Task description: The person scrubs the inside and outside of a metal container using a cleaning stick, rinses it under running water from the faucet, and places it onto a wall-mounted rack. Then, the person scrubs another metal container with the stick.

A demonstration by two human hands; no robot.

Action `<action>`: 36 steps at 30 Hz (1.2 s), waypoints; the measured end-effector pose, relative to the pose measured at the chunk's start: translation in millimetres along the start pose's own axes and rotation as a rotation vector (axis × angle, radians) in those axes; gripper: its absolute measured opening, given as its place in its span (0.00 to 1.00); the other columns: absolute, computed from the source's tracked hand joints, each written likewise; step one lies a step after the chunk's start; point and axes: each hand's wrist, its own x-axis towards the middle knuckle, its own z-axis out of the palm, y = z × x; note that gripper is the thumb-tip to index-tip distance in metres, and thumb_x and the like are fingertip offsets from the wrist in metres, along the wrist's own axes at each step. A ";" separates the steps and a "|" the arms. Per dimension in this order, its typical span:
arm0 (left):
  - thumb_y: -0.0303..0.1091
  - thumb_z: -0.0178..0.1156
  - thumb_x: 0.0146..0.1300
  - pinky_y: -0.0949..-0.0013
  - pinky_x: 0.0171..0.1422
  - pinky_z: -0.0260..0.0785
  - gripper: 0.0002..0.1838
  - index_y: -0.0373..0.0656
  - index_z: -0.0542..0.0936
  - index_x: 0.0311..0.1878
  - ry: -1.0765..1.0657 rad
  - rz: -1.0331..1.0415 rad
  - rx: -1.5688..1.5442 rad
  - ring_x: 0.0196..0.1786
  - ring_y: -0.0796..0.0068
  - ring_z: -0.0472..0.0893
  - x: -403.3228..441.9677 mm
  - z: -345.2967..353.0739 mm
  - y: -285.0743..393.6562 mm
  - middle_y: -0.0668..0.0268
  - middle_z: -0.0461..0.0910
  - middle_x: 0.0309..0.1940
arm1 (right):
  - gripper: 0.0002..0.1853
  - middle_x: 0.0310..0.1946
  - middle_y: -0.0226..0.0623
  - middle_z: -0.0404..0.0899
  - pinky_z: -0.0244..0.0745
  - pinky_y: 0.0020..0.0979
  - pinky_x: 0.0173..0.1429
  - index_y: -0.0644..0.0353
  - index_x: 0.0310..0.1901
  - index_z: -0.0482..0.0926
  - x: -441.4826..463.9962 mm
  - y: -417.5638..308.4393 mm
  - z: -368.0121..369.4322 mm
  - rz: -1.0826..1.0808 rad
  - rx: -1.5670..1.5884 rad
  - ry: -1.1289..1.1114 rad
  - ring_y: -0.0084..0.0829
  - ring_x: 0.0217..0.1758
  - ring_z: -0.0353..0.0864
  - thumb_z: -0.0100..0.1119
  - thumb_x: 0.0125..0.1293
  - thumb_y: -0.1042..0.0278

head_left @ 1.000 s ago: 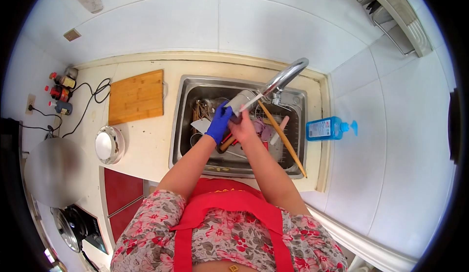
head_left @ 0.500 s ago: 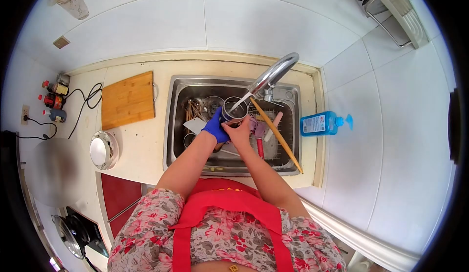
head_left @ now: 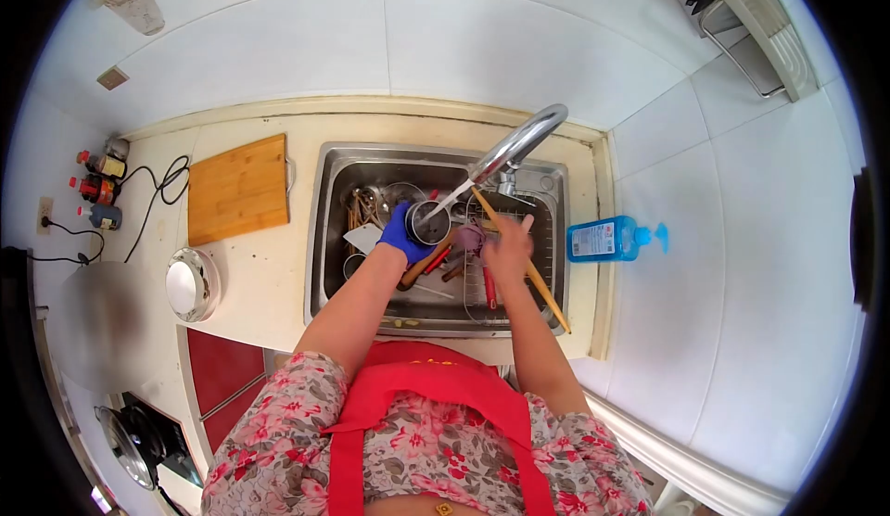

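Metal cup [head_left: 429, 226] sat mid-frame beneath the tap [head_left: 519, 148]'s stream, gloved left hand [head_left: 398, 236] curled round its side; right hand [head_left: 507, 251] blurred, its grip unreadable. Steady tilting looked best for rinsing evenly!

Red apron [head_left: 413, 382], floral top [head_left: 278, 423] (plus one blue glove [head_left: 399, 235])

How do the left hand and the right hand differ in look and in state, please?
The left hand wears a blue glove; the right hand is bare.
The left hand holds a cup under the tap's stream; the right hand is blurred beside it, its grip unclear.
Both are over the sink.
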 end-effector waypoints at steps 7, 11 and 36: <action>0.55 0.34 0.65 0.58 0.66 0.56 0.26 0.51 0.70 0.56 0.273 -0.027 -0.391 0.59 0.62 0.68 14.2 -2.7 -14.8 0.65 0.72 0.56 | 0.15 0.43 0.42 0.72 0.70 0.42 0.47 0.54 0.48 0.73 -7.5 33.9 -37.6 0.423 -0.099 -0.422 0.45 0.47 0.73 0.53 0.57 0.70; 0.52 0.38 0.64 0.59 0.65 0.56 0.22 0.51 0.70 0.55 0.100 0.170 -0.104 0.58 0.63 0.69 36.6 -39.6 -31.7 0.65 0.72 0.55 | 0.11 0.39 0.44 0.71 0.71 0.41 0.44 0.55 0.45 0.74 -16.1 16.7 -34.9 0.286 -0.141 -0.256 0.46 0.42 0.74 0.51 0.59 0.69; 0.40 0.47 0.60 0.66 0.56 0.64 0.14 0.54 0.71 0.49 0.102 0.373 2.125 0.50 0.70 0.74 -7.2 23.1 -1.5 0.70 0.76 0.45 | 0.14 0.32 0.35 0.76 0.68 0.26 0.42 0.65 0.46 0.72 26.4 -55.0 -26.1 0.502 1.351 -0.415 0.23 0.36 0.74 0.54 0.60 0.69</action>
